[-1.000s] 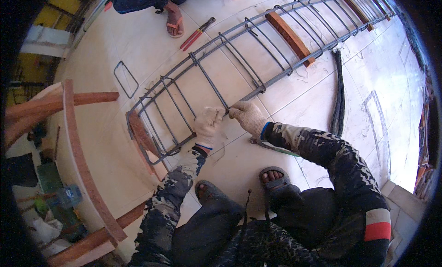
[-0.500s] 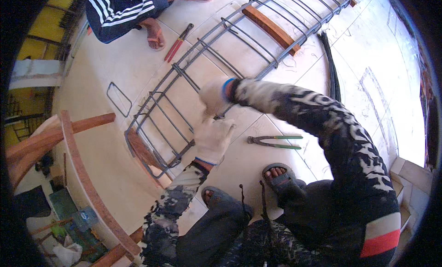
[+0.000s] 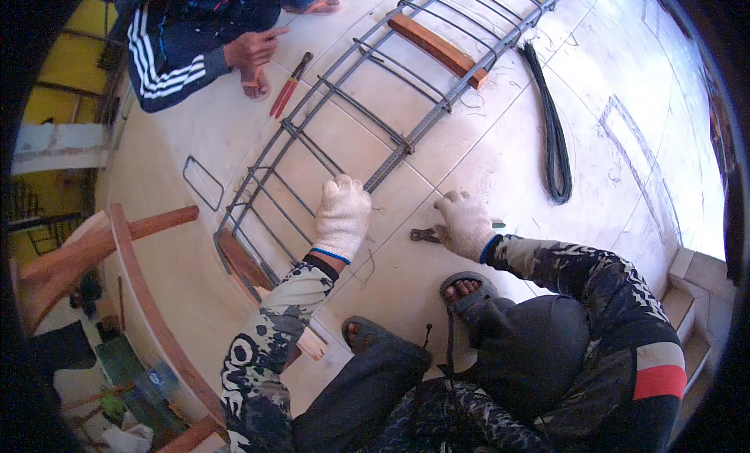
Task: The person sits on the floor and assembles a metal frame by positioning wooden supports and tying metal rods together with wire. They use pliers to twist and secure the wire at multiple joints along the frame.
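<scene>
A long cage of steel rebar (image 3: 375, 117) with tied stirrups runs diagonally across the tiled floor. My left hand (image 3: 342, 216), in a white knit glove, is closed over a bar near the cage's close end. What lies under its fingers is partly hidden. To the right, my gloved right hand (image 3: 466, 222) is down at floor level, its fingers around a pair of pincers (image 3: 424, 235). The metal jaws stick out to the left of the hand, and a bit of green handle shows beyond it.
Wooden blocks (image 3: 437, 50) lie under the cage. A bundle of black tie wire (image 3: 553, 133) rests at right. Red-handled pincers (image 3: 292, 86) lie near a crouching person's hand (image 3: 251, 50). A loose stirrup (image 3: 203, 183) and a curved wooden frame (image 3: 148, 297) are at left.
My right hand has left the cage beside my left hand and come down onto the green-handled pincers. My left hand stays at the cage. The other person's hand has come into view.
</scene>
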Demonstrator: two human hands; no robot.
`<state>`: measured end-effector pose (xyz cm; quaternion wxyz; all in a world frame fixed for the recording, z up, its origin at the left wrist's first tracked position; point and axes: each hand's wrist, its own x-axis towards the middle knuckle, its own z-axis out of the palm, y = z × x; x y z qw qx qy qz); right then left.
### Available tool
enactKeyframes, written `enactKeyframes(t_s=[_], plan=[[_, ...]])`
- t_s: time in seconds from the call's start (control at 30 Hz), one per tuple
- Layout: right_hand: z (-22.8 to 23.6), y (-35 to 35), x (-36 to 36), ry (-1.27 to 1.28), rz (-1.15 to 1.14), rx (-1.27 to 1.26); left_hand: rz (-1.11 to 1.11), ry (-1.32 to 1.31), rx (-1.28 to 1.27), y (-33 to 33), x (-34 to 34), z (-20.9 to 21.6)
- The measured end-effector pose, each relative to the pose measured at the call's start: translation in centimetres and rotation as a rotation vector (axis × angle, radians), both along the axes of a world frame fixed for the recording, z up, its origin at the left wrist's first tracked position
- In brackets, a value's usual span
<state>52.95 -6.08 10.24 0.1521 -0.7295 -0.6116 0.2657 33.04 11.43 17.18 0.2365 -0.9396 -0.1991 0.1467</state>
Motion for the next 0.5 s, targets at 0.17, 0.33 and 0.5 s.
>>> enactKeyframes(t_s=[0.17, 0.33, 0.5], plan=[[0.4, -3.8, -0.3, -0.089, 0.093, -0.107, 0.296, 0.073, -0.065, -1.0, 1.8, 0.0], [-1.7, -7.2, 1.5, -0.136, 0.172, 0.035, 0.747, -0.418, -0.389, -0.2, 0.4, -2.4], [-1.9, -5.1, 0.3, -0.325, 0.195, -0.208, 1.854, -1.326, -1.547, -0.2, -2.4, -6.3]])
